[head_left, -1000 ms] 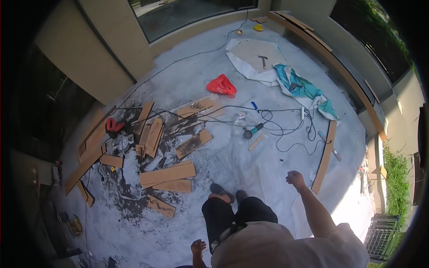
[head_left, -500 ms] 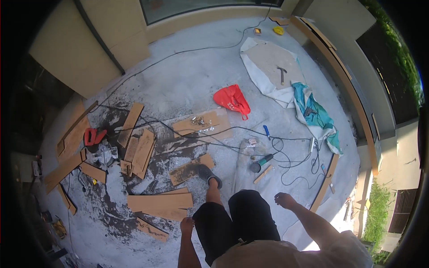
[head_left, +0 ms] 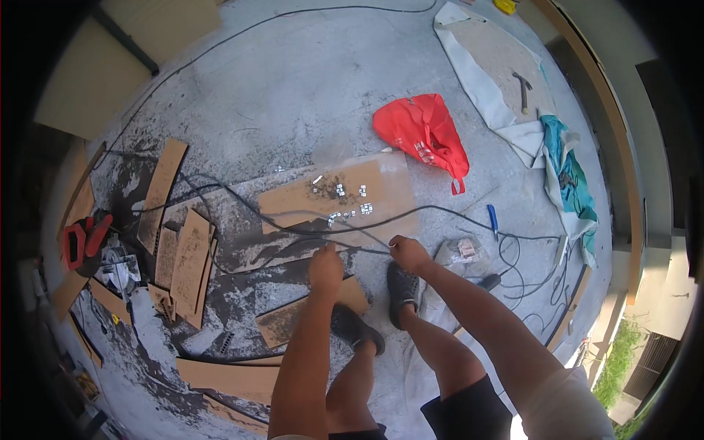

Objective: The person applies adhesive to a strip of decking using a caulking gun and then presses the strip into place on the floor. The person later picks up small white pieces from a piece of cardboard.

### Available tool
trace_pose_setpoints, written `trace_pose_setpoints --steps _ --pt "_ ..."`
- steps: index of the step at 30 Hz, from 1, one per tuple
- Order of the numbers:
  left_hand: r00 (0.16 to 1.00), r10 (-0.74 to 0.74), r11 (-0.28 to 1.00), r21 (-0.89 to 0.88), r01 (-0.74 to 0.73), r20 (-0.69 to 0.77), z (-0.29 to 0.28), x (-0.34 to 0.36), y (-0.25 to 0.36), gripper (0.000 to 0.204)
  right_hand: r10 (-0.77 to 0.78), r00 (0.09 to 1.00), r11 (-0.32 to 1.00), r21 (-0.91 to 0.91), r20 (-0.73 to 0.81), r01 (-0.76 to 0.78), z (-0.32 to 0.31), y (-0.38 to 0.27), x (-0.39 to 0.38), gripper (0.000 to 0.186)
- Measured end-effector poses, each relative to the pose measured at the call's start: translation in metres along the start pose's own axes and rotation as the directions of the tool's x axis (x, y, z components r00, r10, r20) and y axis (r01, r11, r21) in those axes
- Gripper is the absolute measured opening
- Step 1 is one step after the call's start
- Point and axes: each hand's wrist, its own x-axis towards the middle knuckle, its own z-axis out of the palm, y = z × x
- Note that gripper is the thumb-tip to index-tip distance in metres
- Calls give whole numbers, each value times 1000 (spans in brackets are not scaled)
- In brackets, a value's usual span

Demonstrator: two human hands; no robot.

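Observation:
Both my arms reach forward over the floor. My left hand [head_left: 325,270] is closed, its fingertips turned away, above the near edge of a dusty board; a black cable passes just beyond it. My right hand [head_left: 411,254] is closed too, thumb and fingers pinched beside a thin grey cable [head_left: 370,236]. Whether either hand grips a cable cannot be made out. Beyond the hands, a tan plank [head_left: 293,202] lies on a pale sheet, with small metal pieces [head_left: 363,209] and dark debris on it. A black cable [head_left: 440,210] crosses over it.
A red bag [head_left: 425,132] lies beyond my right hand. A blue-handled tool [head_left: 492,218], a clear plastic bag [head_left: 463,253] and looped cables are at right. The hammer [head_left: 523,92] rests farther off. Cut planks [head_left: 192,268] and a red-handled saw [head_left: 86,240] lie left.
Both hands have swung forward from beside my legs to over the planks and cables. My view has moved closer to the plank with metal pieces, and my right foot now shows ahead.

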Motion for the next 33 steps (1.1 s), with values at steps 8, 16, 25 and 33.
trace_pose_setpoints --steps 8,16,25,33 --pt "907 357 919 260 -298 -224 172 155 -29 25 -82 969 992 -114 -232 56 97 49 168 30" --pt "862 453 882 253 -397 -227 189 158 -25 28 -125 948 986 -143 -292 86 95 59 185 41" --pt "864 291 936 -65 -346 -410 191 125 -38 14 -10 979 1000 -23 -204 5 104 65 173 38" --pt "969 21 922 -371 -115 -247 188 101 -51 20 100 845 995 79 -526 -69 135 42 184 52"
